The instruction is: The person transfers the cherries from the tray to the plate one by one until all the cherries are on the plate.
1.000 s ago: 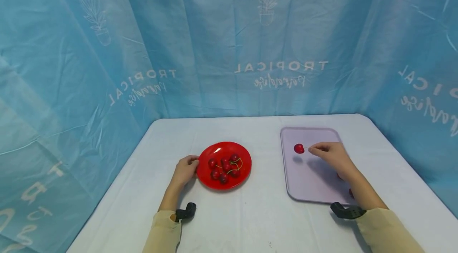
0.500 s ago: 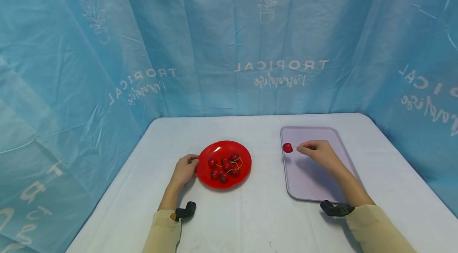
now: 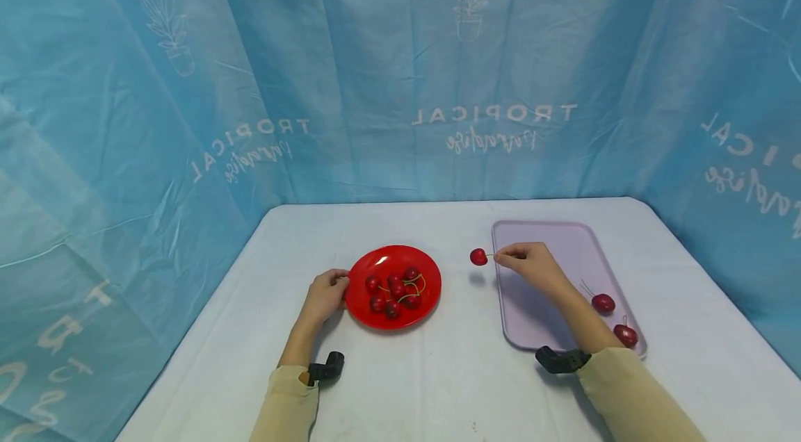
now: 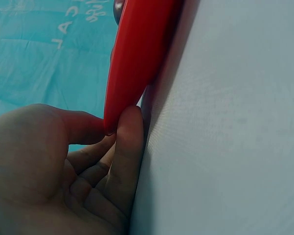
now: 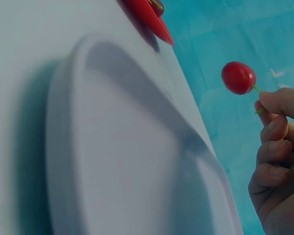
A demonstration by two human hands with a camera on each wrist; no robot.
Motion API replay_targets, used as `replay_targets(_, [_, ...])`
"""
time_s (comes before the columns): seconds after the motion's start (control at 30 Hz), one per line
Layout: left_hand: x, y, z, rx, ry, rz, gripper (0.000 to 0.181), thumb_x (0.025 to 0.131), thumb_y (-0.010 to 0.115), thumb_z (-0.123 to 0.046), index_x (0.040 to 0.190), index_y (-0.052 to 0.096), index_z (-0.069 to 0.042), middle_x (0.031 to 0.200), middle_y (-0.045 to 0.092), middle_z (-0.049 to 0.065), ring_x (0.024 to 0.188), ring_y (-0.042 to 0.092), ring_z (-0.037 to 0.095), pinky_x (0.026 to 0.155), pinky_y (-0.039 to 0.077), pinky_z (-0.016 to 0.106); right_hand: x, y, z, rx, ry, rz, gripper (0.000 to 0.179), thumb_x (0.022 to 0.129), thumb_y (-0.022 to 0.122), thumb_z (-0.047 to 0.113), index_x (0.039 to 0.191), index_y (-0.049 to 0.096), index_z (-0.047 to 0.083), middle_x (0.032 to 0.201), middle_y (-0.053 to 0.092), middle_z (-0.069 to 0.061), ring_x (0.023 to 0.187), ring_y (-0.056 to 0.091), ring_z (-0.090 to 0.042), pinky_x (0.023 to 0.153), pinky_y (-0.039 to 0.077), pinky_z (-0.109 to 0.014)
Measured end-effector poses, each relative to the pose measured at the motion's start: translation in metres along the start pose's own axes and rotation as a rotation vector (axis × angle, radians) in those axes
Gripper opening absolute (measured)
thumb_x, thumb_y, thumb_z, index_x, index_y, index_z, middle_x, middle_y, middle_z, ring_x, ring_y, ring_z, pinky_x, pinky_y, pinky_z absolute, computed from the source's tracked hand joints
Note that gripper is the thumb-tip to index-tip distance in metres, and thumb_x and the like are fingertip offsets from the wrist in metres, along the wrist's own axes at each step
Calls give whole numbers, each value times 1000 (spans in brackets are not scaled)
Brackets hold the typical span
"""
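A red plate (image 3: 363, 313) bearing several dark red cherries (image 3: 395, 287) with green stems stands left of centre on the table. My left hand (image 3: 323, 297) pinches its left rim; the left wrist view shows the thumb over the rim (image 4: 110, 125) and a finger beneath. My right hand (image 3: 535, 267) pinches a single cherry (image 3: 478, 257) by its stem, held in the air just past the left edge of a lilac tray (image 3: 522, 320). In the right wrist view that cherry (image 5: 238, 78) hangs out beyond the thumb and forefinger.
Two cherries lie at the tray's right side, one (image 3: 603, 303) behind the other (image 3: 626, 336), beside the right forearm. The white-covered table (image 3: 438, 386) spans both sides. A blue printed curtain (image 3: 375, 67) encloses the back and sides.
My right hand has carried the cherry leftward, from over the tray to past its left edge. The two cherries on the tray have come into view. The left hand stays on the plate.
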State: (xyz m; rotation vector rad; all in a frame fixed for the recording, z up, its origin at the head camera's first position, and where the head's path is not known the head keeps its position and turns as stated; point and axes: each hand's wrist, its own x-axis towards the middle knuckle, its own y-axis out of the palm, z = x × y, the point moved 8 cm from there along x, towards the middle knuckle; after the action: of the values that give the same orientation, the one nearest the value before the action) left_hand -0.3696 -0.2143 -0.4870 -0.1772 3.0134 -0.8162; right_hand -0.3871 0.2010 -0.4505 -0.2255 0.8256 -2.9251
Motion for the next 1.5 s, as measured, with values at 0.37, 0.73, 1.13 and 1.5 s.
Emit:
replay_targets(0.37, [0, -1, 0, -13, -3, 0, 31, 97, 51, -18, 120, 61, -1, 97, 63, 11, 69, 59, 20, 62, 53, 29, 6, 28, 18, 9, -18, 27, 30, 89, 68, 32, 101, 73, 5, 94, 67, -4, 87, 53, -22, 73, 46, -34])
replay_targets(0.73, [1, -2, -4, 5, 8, -4, 31, 97, 50, -18, 120, 62, -2, 98, 64, 10, 74, 58, 20, 64, 53, 29, 11, 54, 34, -9, -78, 48, 19, 88, 70, 28, 94, 75, 11, 88, 68, 1, 80, 55, -21, 70, 48, -34])
replay_targets(1.13, [0, 0, -1, -22, 26, 11, 28, 97, 50, -14, 118, 62, 1, 93, 65, 12, 63, 59, 18, 58, 52, 30, 8, 87, 52, 11, -160, 95, 13, 87, 71, 21, 91, 75, 10, 82, 68, 3, 76, 58, -17, 69, 50, -32])
replay_targets(1.5, [2, 1, 3, -13, 12, 8, 29, 97, 49, -16, 118, 62, 0, 95, 64, 11, 65, 59, 18, 59, 52, 29, 7, 113, 50, -30, -154, 155, 7, 88, 69, 20, 88, 75, 17, 78, 65, 6, 78, 55, -18, 65, 50, -31])
